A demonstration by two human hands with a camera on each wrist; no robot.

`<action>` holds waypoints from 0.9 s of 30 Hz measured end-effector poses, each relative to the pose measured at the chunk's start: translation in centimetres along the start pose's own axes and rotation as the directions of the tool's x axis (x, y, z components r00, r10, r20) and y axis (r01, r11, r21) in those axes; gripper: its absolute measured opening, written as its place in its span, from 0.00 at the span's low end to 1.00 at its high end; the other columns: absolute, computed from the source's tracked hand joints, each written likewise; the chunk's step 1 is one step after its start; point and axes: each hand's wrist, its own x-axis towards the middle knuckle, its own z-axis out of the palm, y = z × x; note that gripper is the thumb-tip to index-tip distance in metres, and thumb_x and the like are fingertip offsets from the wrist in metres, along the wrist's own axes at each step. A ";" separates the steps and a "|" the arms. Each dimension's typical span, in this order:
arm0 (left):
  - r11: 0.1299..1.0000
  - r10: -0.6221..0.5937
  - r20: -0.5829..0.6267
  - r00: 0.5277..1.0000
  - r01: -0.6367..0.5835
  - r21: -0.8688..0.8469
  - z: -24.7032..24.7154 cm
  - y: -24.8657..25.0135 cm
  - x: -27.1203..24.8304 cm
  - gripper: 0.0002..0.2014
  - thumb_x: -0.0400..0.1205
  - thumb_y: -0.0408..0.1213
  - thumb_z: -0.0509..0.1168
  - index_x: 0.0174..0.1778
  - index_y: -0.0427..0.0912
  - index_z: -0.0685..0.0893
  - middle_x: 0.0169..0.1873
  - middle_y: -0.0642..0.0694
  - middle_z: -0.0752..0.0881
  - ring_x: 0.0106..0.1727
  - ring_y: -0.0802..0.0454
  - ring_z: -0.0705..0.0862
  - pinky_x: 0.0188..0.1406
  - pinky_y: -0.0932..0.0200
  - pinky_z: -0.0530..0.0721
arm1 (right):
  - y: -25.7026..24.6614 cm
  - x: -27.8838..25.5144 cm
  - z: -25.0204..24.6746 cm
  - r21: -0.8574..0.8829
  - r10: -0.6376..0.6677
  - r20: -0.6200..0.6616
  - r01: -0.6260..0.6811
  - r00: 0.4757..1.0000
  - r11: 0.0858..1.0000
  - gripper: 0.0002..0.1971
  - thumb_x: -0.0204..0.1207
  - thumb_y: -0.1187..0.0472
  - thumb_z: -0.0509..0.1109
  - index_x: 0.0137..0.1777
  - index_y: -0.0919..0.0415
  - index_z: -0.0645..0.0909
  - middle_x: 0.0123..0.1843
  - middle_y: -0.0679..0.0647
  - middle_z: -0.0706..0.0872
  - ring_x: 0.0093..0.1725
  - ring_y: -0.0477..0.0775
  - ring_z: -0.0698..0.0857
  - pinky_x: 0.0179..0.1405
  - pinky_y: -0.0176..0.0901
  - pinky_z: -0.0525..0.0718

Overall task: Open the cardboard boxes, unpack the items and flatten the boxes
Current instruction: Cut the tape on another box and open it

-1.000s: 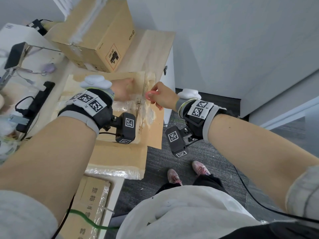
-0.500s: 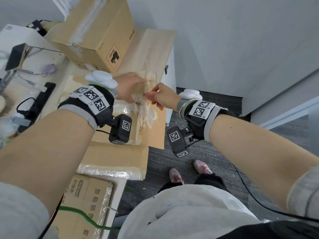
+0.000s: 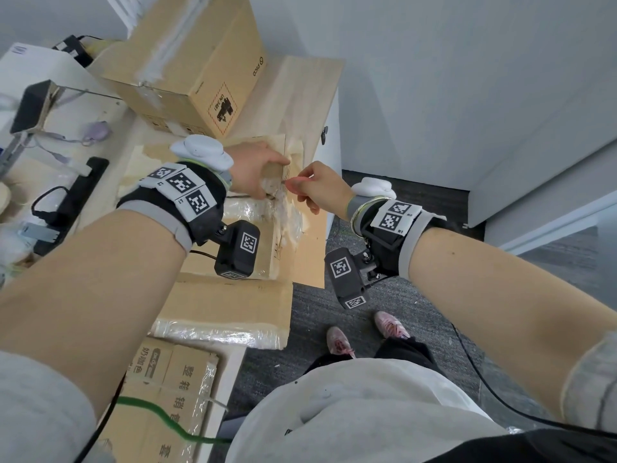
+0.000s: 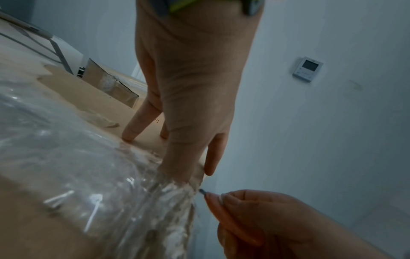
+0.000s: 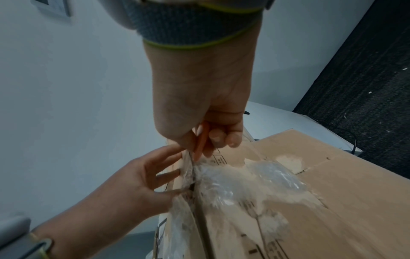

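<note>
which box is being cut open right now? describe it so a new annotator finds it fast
On the wooden desk, in front of the upright PICO box, lies a flat box under both hands. The left hand presses its top; the right hand holds a pink cutter at its corner. Unlike its neighbours, it has torn clear tape bunched along the edge seam.
</note>
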 end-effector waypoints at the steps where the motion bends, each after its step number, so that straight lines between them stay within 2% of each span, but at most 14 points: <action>1: 1.000 -0.001 0.002 1.000 0.001 -0.001 0.0 0.0 0.0 0.42 0.72 0.42 0.77 0.81 0.52 0.64 0.66 0.43 0.72 0.63 0.45 0.76 0.51 0.60 0.70 | 0.1 0.1 0.0 -0.016 0.003 0.010 -0.003 1.000 1.000 0.11 0.79 0.59 0.68 0.38 0.63 0.76 0.33 0.56 0.82 0.25 0.54 0.73 0.29 0.45 0.77; 4: 1.000 -0.004 -0.003 1.000 0.004 0.000 -0.1 0.1 0.1 0.42 0.72 0.42 0.77 0.81 0.52 0.64 0.66 0.44 0.73 0.64 0.44 0.76 0.53 0.58 0.73 | 0.1 0.4 0.0 -0.044 0.008 -0.015 -0.009 1.000 0.999 0.10 0.77 0.57 0.68 0.43 0.66 0.78 0.32 0.54 0.81 0.27 0.53 0.75 0.29 0.45 0.78; 8: 1.000 -0.012 -0.002 1.000 0.012 0.006 0.0 0.1 0.2 0.43 0.72 0.43 0.77 0.81 0.52 0.63 0.69 0.43 0.72 0.66 0.44 0.76 0.58 0.56 0.73 | -0.1 0.2 -0.2 -0.029 0.019 0.046 -0.018 0.999 0.999 0.10 0.79 0.59 0.69 0.39 0.61 0.75 0.33 0.55 0.81 0.27 0.51 0.74 0.28 0.42 0.79; 11: 1.000 -0.016 -0.009 1.000 0.016 0.006 0.0 0.3 0.2 0.42 0.73 0.42 0.76 0.82 0.51 0.62 0.71 0.42 0.71 0.68 0.43 0.75 0.56 0.59 0.71 | 0.1 0.0 -0.3 -0.055 -0.003 0.026 0.004 1.000 0.998 0.09 0.80 0.59 0.67 0.40 0.59 0.72 0.36 0.56 0.81 0.30 0.52 0.75 0.28 0.42 0.78; 13: 1.000 -0.021 -0.008 1.000 0.021 0.001 -0.1 0.4 0.2 0.43 0.73 0.42 0.76 0.82 0.51 0.62 0.72 0.42 0.70 0.69 0.44 0.74 0.57 0.59 0.71 | 0.0 -0.2 -0.4 -0.026 0.012 0.067 -0.010 0.998 1.000 0.09 0.80 0.58 0.67 0.42 0.59 0.72 0.37 0.56 0.81 0.29 0.50 0.74 0.29 0.41 0.79; 15: 1.000 -0.022 -0.005 1.000 0.022 -0.007 -0.1 0.5 0.2 0.43 0.73 0.42 0.76 0.82 0.51 0.62 0.72 0.43 0.70 0.70 0.44 0.74 0.58 0.58 0.71 | 0.0 -0.3 -0.5 -0.027 0.017 0.099 -0.014 0.995 1.000 0.09 0.81 0.58 0.68 0.42 0.59 0.72 0.38 0.57 0.81 0.30 0.50 0.74 0.30 0.41 0.79; 19: 1.000 -0.029 -0.013 1.000 0.029 0.000 -0.1 0.7 0.1 0.43 0.73 0.41 0.77 0.82 0.50 0.61 0.73 0.42 0.70 0.70 0.43 0.74 0.61 0.56 0.73 | -0.1 -0.3 -0.6 -0.043 0.010 0.085 -0.007 0.996 0.999 0.08 0.82 0.58 0.66 0.45 0.61 0.72 0.38 0.57 0.81 0.29 0.51 0.74 0.30 0.41 0.79; 21: 1.000 -0.031 -0.011 0.999 0.031 -0.003 -0.1 0.7 0.1 0.43 0.73 0.41 0.76 0.83 0.50 0.61 0.73 0.43 0.70 0.71 0.43 0.74 0.63 0.56 0.73 | -0.3 -0.3 -0.7 -0.053 0.008 0.127 -0.002 0.992 0.999 0.09 0.82 0.58 0.66 0.42 0.60 0.73 0.37 0.57 0.81 0.27 0.49 0.73 0.29 0.40 0.78; 24: 1.000 -0.026 -0.017 1.000 0.026 -0.015 0.0 0.8 0.1 0.43 0.74 0.40 0.76 0.83 0.49 0.60 0.74 0.42 0.69 0.72 0.43 0.73 0.65 0.55 0.73 | -0.4 -0.3 -0.7 -0.114 -0.024 0.105 0.036 0.994 0.993 0.10 0.82 0.59 0.65 0.40 0.59 0.72 0.37 0.57 0.81 0.27 0.50 0.74 0.27 0.38 0.79; 27: 0.999 -0.028 -0.022 0.999 0.027 -0.023 -0.1 0.8 0.1 0.42 0.75 0.42 0.75 0.83 0.49 0.60 0.76 0.43 0.69 0.74 0.43 0.71 0.67 0.55 0.71 | -0.3 -0.2 -0.8 -0.065 0.006 0.138 0.003 0.990 0.998 0.09 0.82 0.57 0.66 0.43 0.59 0.72 0.39 0.58 0.81 0.27 0.49 0.73 0.29 0.40 0.79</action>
